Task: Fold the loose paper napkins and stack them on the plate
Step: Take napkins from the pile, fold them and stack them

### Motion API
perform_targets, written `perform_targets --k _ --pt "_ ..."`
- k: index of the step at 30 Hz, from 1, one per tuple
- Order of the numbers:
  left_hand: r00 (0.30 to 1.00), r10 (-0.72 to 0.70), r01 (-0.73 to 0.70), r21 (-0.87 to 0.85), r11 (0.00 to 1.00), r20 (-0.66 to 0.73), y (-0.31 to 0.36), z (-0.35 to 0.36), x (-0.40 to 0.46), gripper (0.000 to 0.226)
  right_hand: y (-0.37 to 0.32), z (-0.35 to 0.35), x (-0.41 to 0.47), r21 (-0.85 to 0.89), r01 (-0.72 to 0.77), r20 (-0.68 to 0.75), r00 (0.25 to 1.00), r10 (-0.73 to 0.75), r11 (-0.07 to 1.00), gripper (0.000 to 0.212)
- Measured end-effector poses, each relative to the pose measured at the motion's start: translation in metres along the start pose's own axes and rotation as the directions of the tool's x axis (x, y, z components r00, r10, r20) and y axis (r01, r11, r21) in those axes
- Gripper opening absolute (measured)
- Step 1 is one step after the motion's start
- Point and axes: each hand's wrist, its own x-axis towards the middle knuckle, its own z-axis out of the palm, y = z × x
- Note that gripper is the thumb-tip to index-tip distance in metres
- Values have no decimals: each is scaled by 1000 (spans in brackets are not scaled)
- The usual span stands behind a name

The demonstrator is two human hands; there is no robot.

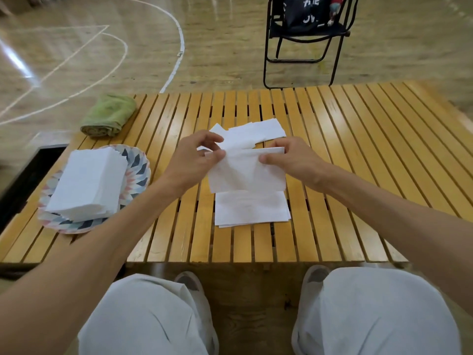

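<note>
A white paper napkin [245,172] hangs above the slatted wooden table, held by its top edge. My left hand [197,152] pinches its upper left corner, and my right hand [289,157] pinches its upper right corner. Under it lies a flat napkin [252,210], and more loose napkins [256,133] lie just behind my hands. At the left, a patterned paper plate [139,165] carries a thick stack of folded napkins [87,183].
A rolled green towel [108,115] lies at the table's far left corner. A black folding chair [305,39] with a dark bag stands on the gym floor behind the table [358,149]. My knees are below the table's near edge.
</note>
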Motion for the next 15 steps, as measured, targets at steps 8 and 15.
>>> perform_targets --k 8,15 --pt "934 -333 355 -239 904 125 -13 17 -19 37 8 3 -9 246 -165 -24 984 176 955 20" --pt "920 -378 389 -131 912 101 -26 29 -31 29 33 13 -15 107 -261 -105 957 272 959 25"
